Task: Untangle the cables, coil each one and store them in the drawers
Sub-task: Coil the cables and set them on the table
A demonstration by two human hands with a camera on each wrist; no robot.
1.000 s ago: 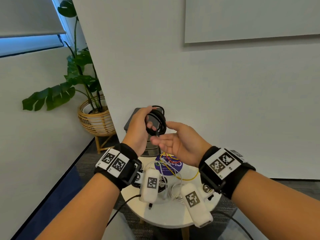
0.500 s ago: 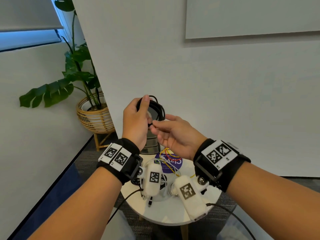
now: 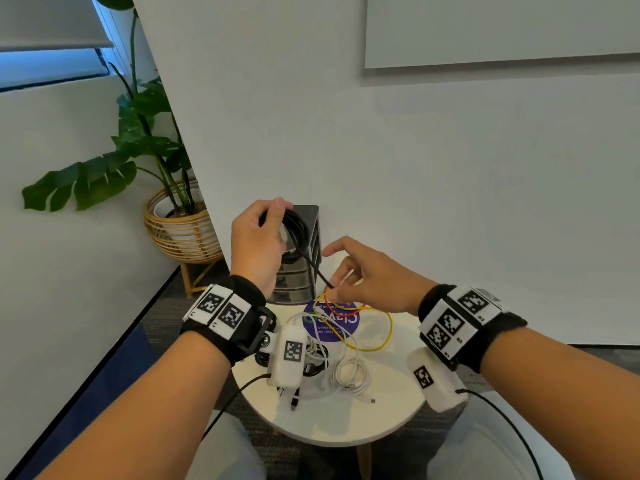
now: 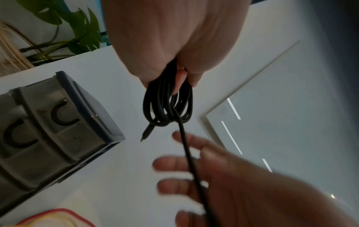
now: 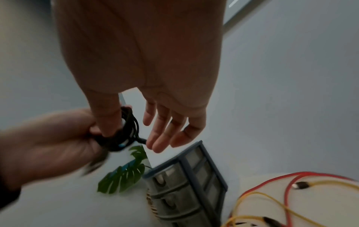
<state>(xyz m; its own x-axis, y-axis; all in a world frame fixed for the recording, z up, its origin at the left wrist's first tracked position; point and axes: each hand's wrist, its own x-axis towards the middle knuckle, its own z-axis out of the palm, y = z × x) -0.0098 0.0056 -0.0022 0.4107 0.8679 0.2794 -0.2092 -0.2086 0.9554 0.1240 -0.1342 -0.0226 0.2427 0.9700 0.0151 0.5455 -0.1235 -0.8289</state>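
While my left hand [image 3: 258, 242] clenches the black cable [image 3: 298, 233] so its coil holds shape, my right hand's [image 3: 369, 277] grip pinches the loose tail. I judge that tail wraps the bundle next, before the drawers [image 3: 304, 271] behind.

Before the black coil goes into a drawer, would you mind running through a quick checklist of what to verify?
1. Left hand grips black coil: ok.
2. Loose tail wrapped in: not ok, it trails toward the right hand.
3. Right hand holds the tail: cannot tell; fingers look open.
4. A drawer of the drawer unit pulled out: not ok, all look closed.
5. Other cables on the table coiled: not ok.
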